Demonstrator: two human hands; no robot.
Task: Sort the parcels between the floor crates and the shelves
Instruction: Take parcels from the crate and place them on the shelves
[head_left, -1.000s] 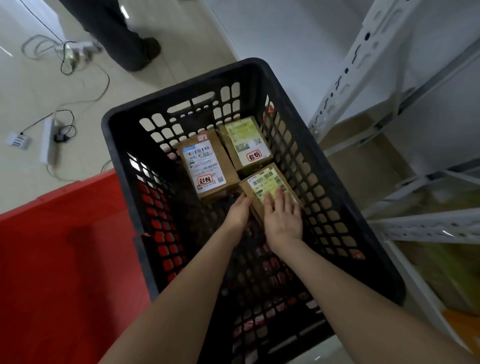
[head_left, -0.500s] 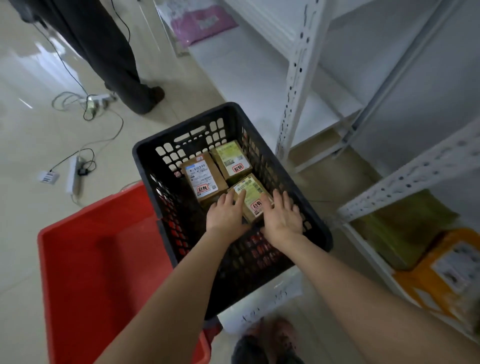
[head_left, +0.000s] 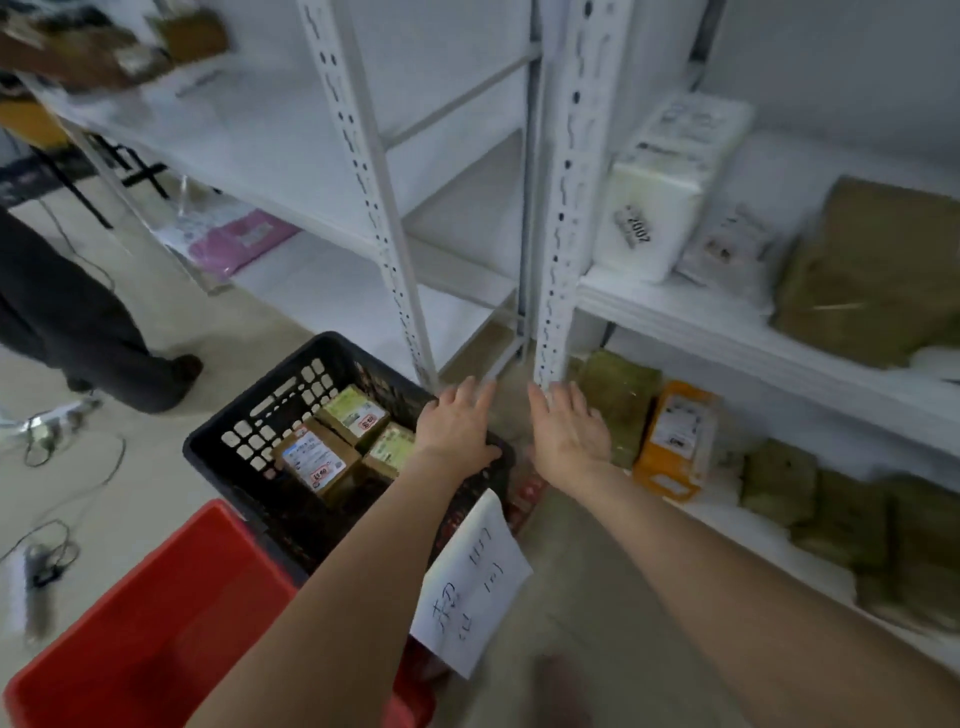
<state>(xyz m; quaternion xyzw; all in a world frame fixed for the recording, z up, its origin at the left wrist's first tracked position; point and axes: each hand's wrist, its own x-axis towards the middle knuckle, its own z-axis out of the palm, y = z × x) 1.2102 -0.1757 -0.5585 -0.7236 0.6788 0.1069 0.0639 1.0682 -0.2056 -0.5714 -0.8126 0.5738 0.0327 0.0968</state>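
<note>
A black slotted crate (head_left: 249, 415) stands on the floor with three small cardboard parcels (head_left: 317, 460) inside, each with a label. My left hand (head_left: 457, 426) hovers above the crate's right rim, fingers straight, holding nothing. My right hand (head_left: 569, 428) is raised just right of the crate, fingers spread, empty, in front of the lowest shelf. That shelf carries a green padded parcel (head_left: 621, 400) and an orange parcel (head_left: 675, 441). White metal shelves (head_left: 675, 317) rise to the right and behind.
A red crate (head_left: 145, 639) sits at the lower left, touching the black one. A handwritten paper sign (head_left: 470, 587) hangs on the black crate's near side. Another person's legs (head_left: 78, 332) and floor cables (head_left: 57, 452) are at the left. More parcels fill the right shelves.
Both hands let go of the nearest parcel in the black crate and lifted out to the right, toward the shelves. The view rose and turned toward the shelving.
</note>
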